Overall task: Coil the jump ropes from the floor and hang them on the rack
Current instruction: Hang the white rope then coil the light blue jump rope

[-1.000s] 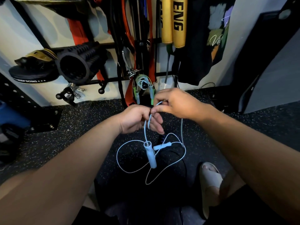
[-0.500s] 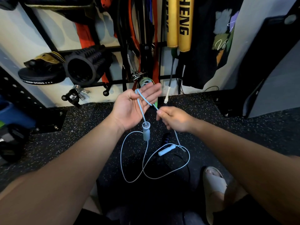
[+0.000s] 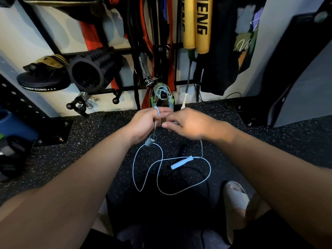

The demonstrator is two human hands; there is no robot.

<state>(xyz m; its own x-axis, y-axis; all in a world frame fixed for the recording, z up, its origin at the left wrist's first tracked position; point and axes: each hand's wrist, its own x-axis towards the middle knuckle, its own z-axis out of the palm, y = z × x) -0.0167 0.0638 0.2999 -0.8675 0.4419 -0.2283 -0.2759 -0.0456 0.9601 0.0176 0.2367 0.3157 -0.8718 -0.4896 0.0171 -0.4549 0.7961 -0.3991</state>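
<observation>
Cannot see the right hand's (image 3: 188,125) fingertips, the blue jump rope's (image 3: 181,163) stretch beneath them, or the cropped rack's (image 3: 125,89) top.

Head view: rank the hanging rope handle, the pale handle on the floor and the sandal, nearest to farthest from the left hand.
1. Hanging handle: just below the left hand, dangling on the light blue jump rope that the hand holds.
2. Pale handle on the floor: lower and to the right.
3. Sandal: farthest, at the bottom right.
</observation>
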